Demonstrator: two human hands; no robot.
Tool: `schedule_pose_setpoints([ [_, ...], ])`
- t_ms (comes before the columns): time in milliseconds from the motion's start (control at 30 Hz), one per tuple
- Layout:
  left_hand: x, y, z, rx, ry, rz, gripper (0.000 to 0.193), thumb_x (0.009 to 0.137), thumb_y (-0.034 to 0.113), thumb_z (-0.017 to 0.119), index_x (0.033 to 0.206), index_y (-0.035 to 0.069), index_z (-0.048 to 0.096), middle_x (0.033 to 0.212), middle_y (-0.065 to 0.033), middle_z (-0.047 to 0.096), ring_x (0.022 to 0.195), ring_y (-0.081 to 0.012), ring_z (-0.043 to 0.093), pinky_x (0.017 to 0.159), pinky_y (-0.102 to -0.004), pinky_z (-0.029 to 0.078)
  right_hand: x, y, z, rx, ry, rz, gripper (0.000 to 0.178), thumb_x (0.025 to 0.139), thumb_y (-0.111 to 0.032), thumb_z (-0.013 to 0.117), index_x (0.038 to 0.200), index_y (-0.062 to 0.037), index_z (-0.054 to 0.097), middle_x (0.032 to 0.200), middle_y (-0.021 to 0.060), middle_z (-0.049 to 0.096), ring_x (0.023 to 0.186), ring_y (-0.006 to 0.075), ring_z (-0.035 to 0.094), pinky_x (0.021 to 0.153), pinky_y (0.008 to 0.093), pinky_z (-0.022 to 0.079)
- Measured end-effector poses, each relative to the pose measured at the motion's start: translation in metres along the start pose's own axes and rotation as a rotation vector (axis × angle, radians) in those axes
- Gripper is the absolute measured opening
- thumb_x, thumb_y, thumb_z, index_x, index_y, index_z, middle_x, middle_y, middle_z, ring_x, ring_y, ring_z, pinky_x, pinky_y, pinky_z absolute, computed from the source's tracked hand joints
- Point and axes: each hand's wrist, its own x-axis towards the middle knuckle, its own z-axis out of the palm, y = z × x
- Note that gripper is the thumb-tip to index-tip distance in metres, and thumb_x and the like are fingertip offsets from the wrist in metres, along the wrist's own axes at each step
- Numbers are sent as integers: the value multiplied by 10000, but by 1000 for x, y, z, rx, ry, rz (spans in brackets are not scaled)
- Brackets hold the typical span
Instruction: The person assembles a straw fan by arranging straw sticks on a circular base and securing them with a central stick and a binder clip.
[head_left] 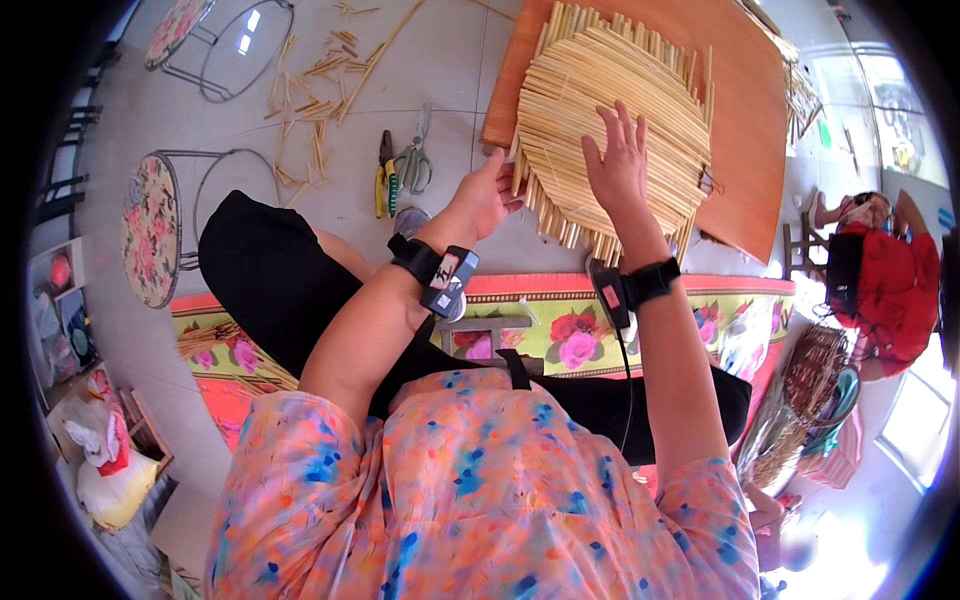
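Note:
Pale reed sticks lie side by side in a layered, roughly round panel (600, 80) on an orange-brown board (745, 110). My right hand (618, 165) rests on top of the panel with its fingers spread. At the panel's left edge is my left hand (485, 195), thumb up and fingers apart, touching the stick ends. Neither hand appears to grip a stick. A dark binder clip (709, 182) sits on the panel's right edge. Longer stick ends stick out around the rounded top layer.
Pliers (386, 175) and scissors (414, 165) lie on the tiled floor left of the board, near scattered stick offcuts (325, 105). A floral-topped stool (152, 230) stands at left. A floral cloth (570, 345) spreads below the board. A person in red (890, 285) sits at right, near a woven basket (815, 365).

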Motion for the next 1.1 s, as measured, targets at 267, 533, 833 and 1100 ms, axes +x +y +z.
schedule_pose_setpoints([
  [267, 2, 7, 8, -21, -144, 5, 431, 996, 467, 430, 1200, 109, 558, 1084, -15, 648, 977, -152, 599, 893, -355, 444, 37, -14, 46, -263, -131, 38, 682, 892, -530, 504, 1472, -208, 347, 1582, 117, 175, 1429, 482, 55, 1113, 646, 60],
  [533, -3, 8, 16, 141, -34, 56, 257, 943, 319, 601, 991, 69, 636, 893, -16, 663, 782, -102, 617, 719, -291, 491, 36, -24, 45, -314, -135, 26, 704, 865, -531, 543, 1463, -206, 364, 1570, 127, 208, 1421, 492, 96, 1108, 646, 103],
  [833, 2, -3, 17, 257, 63, 141, 230, 894, 209, 667, 1027, 24, 636, 879, -34, 667, 703, -111, 627, 598, -246, 493, 35, -26, 42, -307, -141, 88, 719, 851, -515, 575, 1470, -223, 357, 1576, 120, 195, 1437, 459, 78, 1116, 639, 90],
  [1100, 4, 2, 21, 302, 34, 175, 216, 917, 216, 634, 1077, 75, 601, 938, -28, 658, 792, -116, 626, 661, -268, 504, 36, -23, 31, -179, -117, 95, 709, 843, -499, 585, 1458, -224, 366, 1564, 117, 219, 1437, 441, 108, 1128, 622, 114],
])
